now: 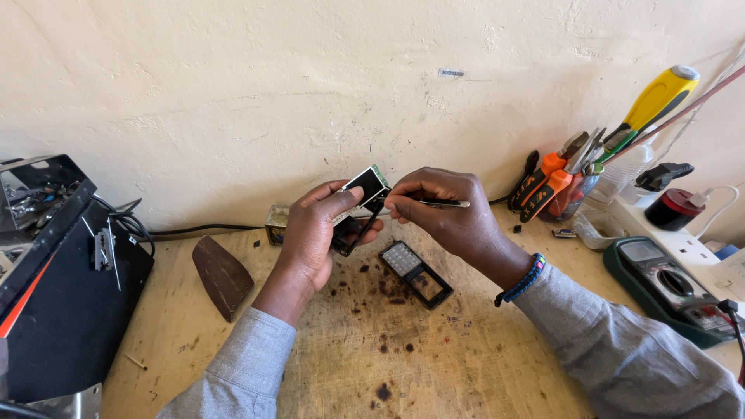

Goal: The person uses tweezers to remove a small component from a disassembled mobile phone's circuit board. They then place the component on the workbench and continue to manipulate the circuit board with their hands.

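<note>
in the head view my left hand (314, 233) grips a small opened phone body (353, 229) above the desk (466, 357), its little screen (367, 185) lifted up and tilted. my right hand (446, 209) is closed on thin metal tweezers (442, 204), the tip at the screen's lower edge, i think. the front cover with keypad (415, 273) is already off and lies on the desk just under my hands. the screen seems not yet free of the body. a multimeter (667, 287) rests at the right.
</note>
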